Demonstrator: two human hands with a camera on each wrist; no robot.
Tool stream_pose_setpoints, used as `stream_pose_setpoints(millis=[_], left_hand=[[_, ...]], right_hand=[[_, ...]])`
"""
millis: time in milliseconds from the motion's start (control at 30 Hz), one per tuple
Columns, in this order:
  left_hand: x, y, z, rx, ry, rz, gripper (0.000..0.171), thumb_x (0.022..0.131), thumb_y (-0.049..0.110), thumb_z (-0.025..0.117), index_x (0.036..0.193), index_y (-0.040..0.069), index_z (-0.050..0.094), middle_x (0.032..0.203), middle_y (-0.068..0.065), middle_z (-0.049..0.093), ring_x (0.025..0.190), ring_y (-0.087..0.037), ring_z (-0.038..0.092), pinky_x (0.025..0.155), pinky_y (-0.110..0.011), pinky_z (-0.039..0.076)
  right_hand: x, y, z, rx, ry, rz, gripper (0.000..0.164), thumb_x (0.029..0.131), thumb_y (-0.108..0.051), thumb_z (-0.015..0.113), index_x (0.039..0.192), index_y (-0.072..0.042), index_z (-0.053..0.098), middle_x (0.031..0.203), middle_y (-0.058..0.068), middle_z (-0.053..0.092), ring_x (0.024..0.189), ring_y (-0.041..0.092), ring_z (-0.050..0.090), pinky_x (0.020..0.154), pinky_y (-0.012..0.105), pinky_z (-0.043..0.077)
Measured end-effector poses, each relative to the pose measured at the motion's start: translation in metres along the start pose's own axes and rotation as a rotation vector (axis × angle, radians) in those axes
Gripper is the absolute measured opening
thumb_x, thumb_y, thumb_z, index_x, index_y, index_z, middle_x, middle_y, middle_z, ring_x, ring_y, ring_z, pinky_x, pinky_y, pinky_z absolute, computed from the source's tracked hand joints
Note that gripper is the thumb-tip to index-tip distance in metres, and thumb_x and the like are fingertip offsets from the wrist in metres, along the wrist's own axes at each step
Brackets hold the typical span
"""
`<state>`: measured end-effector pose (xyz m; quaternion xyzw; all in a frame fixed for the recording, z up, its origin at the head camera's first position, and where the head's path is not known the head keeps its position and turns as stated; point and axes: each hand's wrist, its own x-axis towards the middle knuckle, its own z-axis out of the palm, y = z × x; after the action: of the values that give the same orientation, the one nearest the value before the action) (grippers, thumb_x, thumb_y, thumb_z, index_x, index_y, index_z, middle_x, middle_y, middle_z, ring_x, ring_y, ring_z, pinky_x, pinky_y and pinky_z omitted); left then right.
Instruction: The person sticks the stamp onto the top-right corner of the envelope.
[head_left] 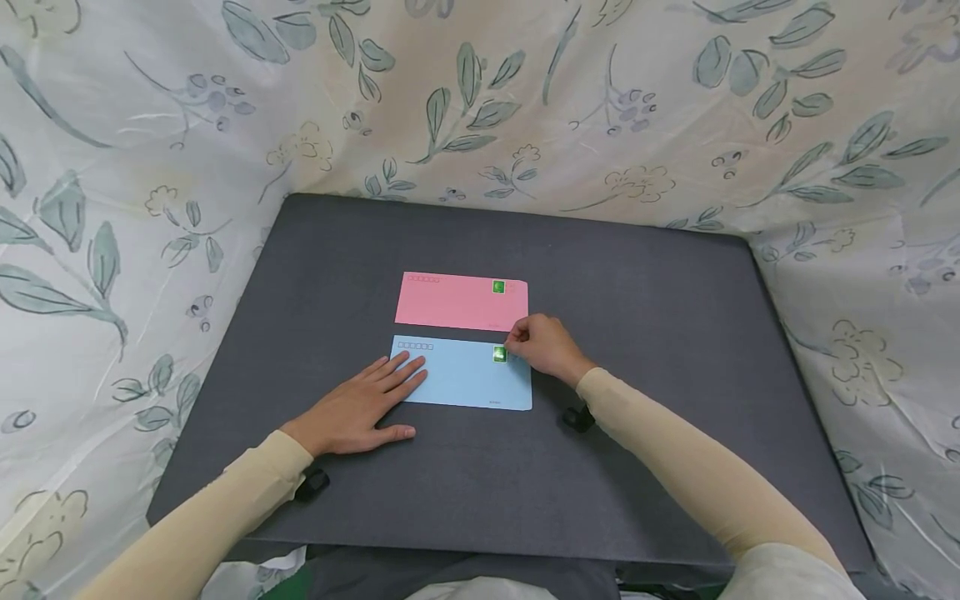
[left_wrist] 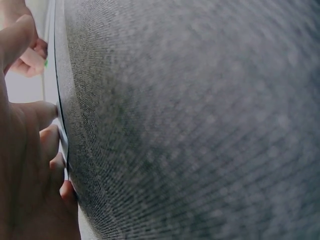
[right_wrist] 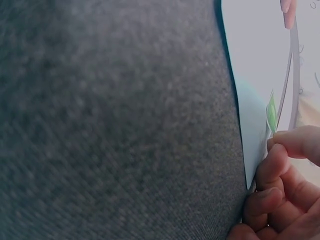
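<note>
A light blue envelope [head_left: 465, 383] lies flat in the middle of the dark table. My left hand [head_left: 356, 410] rests on its left end with fingers spread. At the upper right corner, my right hand [head_left: 551, 346] pinches the edge of a small green stamp [head_left: 499, 354] between thumb and finger. In the right wrist view the stamp [right_wrist: 271, 114] looks curved, one end held at the fingertips; how much of it touches the paper I cannot tell. Just beyond lies a pink envelope [head_left: 457, 302], with another green stamp [head_left: 498, 287] in its upper right corner.
The dark grey tabletop [head_left: 637, 292] spreads around both envelopes. A leaf-patterned white curtain [head_left: 480, 117] stands along its back and sides. Dark wrist devices sit under both sleeves, one near the right wrist [head_left: 577, 418].
</note>
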<state>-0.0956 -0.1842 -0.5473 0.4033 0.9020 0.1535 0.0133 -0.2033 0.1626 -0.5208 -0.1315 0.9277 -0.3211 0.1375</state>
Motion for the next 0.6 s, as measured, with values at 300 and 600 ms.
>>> stream_pose_setpoints(millis=[300, 600], left_hand=[[0.007, 0.002, -0.012, 0.061, -0.033, -0.005, 0.087, 0.096, 0.069, 0.05, 0.159, 0.012, 0.035, 0.165, -0.008, 0.029, 0.151, -0.032, 0.026, 0.12, -0.054, 0.024], [0.037, 0.013, -0.022, 0.084, -0.011, 0.046, 0.093, 0.092, 0.069, 0.056, 0.161, 0.013, 0.031, 0.167, -0.009, 0.023, 0.152, -0.03, 0.023, 0.12, -0.053, 0.024]], right_hand=[[-0.004, -0.006, 0.0, -0.044, 0.043, 0.019, 0.011, 0.093, -0.018, 0.07, 0.083, -0.014, 0.073, 0.076, 0.0, 0.065, 0.07, 0.019, 0.057, 0.057, 0.031, 0.047], [-0.004, -0.008, 0.002, -0.082, 0.036, 0.022, 0.011, 0.093, -0.019, 0.069, 0.084, -0.014, 0.072, 0.077, -0.001, 0.066, 0.07, 0.018, 0.058, 0.057, 0.03, 0.048]])
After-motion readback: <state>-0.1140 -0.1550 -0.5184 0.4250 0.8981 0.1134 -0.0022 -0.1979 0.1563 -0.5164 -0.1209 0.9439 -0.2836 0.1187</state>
